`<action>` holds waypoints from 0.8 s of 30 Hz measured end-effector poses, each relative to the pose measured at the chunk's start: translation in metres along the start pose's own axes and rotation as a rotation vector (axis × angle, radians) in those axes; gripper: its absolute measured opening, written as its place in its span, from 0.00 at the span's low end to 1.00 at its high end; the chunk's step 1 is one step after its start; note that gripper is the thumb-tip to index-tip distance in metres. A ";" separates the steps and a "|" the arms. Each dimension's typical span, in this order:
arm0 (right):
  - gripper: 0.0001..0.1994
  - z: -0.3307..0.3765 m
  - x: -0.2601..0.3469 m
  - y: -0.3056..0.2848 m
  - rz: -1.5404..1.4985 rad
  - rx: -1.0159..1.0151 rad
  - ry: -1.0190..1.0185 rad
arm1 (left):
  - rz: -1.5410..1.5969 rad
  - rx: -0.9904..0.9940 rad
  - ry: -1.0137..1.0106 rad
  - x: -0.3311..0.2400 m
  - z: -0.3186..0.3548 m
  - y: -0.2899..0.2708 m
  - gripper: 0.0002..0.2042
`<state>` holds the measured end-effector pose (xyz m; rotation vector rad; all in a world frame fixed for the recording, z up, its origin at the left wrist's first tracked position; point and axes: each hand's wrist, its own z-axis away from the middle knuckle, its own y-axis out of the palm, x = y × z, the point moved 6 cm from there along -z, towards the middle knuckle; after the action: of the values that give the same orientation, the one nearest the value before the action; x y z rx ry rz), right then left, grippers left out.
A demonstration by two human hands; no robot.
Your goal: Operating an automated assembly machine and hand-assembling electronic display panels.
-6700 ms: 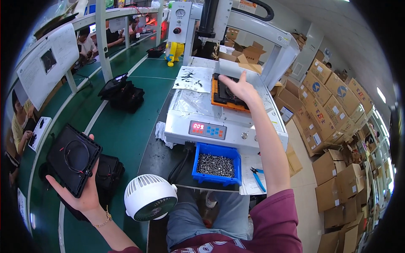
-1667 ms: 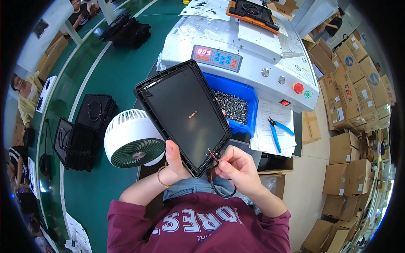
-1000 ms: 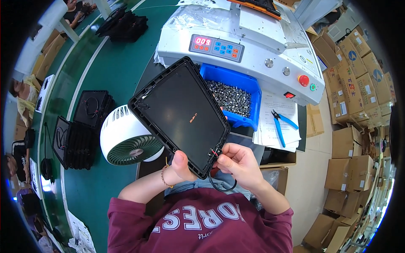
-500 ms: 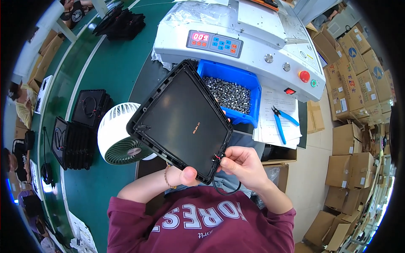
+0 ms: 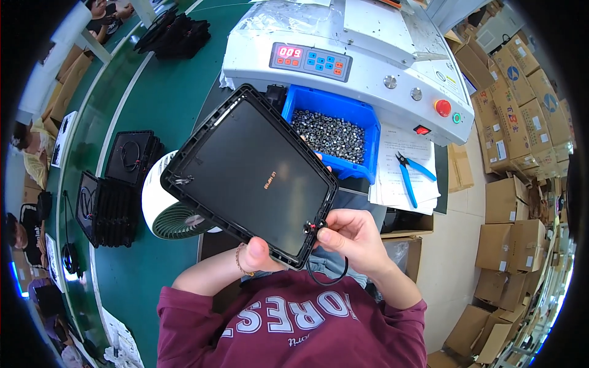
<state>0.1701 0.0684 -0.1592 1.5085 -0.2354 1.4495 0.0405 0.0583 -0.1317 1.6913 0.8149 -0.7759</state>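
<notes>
A black rectangular plastic housing [image 5: 251, 178] with a raised rim and a smooth flat inside is held tilted before me. My left hand [image 5: 261, 253] supports it from beneath, thumb over the near edge; fingertips show past the far right edge. At the near right corner my right hand [image 5: 353, 242] pinches the rim beside small red and black wires [image 5: 311, 228]. A black cable [image 5: 328, 283] loops down from that corner. What lies under my right fingertips is partly hidden.
Ahead stands a white machine [image 5: 368, 80] with a control panel. By it are a blue bin [image 5: 373, 138] of small metal nuts and blue-handled cutters [image 5: 407, 184] on papers. A white fan [image 5: 161, 202] sits left, beside stacked black housings [image 5: 116, 208]. Cardboard boxes [image 5: 509, 245] line the right.
The housing has swung a little left and turned more face-up toward me. Both hands keep their grip, the right one still at the wired corner.
</notes>
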 end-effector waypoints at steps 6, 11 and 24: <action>0.06 -0.003 -0.001 -0.001 0.057 0.035 -0.037 | -0.016 0.006 0.007 -0.002 0.003 0.000 0.48; 0.05 -0.004 0.000 0.002 0.078 0.040 -0.126 | -0.024 0.003 0.012 -0.002 0.001 -0.001 0.48; 0.07 -0.009 0.001 0.000 0.128 0.046 -0.103 | -0.018 -0.088 0.025 0.001 -0.009 -0.002 0.51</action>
<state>0.1643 0.0748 -0.1602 1.6332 -0.3693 1.4877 0.0401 0.0675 -0.1320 1.6196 0.8707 -0.7225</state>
